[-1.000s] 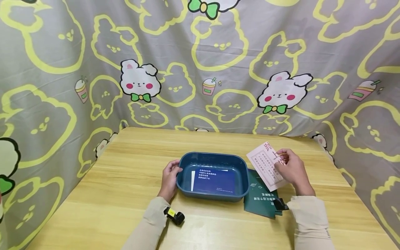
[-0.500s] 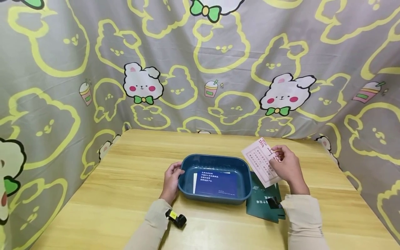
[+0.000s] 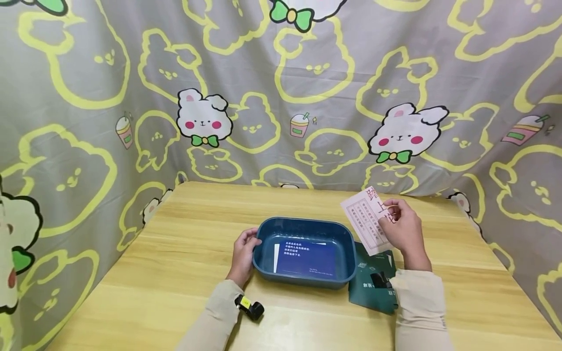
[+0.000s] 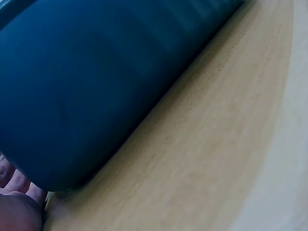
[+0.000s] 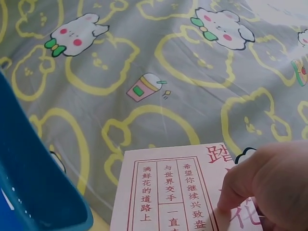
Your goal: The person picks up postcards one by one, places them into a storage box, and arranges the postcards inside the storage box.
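My right hand point(image 3: 405, 231) pinches a pink card point(image 3: 361, 222) with red Chinese lettering between thumb and fingers, tilted above the table at the right end of a dark blue plastic basin point(image 3: 303, 282). Close up in the right wrist view, the thumb lies flat on the face of the card point(image 5: 144, 187). At the basin's left end my left hand point(image 3: 242, 256) grips the wall, its thumb at the rim. Inside the basin lies a blue card point(image 3: 303, 261) with white text, and a white edge shows from under it. In the left wrist view the basin's side point(image 4: 86, 96) covers most of the fingers.
Dark green cards point(image 3: 371, 290) lie on the wooden table point(image 3: 175, 253) right of the basin, partly under my right wrist and its black strap. A grey curtain point(image 3: 259, 63) with cartoon rabbits encloses the back and sides.
My right hand has lifted the pink card a little and brought it left, nearer the basin. More of the green cards' upper part shows. My left hand keeps its grip on the basin.
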`<action>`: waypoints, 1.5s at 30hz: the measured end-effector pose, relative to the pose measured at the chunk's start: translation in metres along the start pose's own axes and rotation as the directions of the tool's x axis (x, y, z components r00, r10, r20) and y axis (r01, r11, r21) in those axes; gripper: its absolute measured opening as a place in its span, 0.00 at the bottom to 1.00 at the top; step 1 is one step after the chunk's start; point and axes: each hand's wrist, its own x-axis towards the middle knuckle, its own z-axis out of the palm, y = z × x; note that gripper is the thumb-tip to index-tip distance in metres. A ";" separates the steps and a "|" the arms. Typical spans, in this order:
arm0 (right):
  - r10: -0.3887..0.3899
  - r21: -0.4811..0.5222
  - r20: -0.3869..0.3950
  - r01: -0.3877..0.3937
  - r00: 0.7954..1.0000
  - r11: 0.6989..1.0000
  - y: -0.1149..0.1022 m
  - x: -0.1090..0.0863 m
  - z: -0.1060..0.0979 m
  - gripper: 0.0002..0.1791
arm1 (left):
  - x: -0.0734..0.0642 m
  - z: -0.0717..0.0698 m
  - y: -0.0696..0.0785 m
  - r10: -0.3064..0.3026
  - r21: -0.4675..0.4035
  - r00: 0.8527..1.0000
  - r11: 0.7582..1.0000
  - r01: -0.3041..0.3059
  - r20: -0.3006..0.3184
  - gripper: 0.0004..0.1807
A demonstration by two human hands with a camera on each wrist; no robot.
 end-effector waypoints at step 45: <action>-0.316 -0.002 -0.147 0.319 0.937 0.948 -0.034 -0.014 0.025 0.17 | 0.001 -0.001 0.000 -0.018 0.001 1.000 1.000 0.018 0.010 0.18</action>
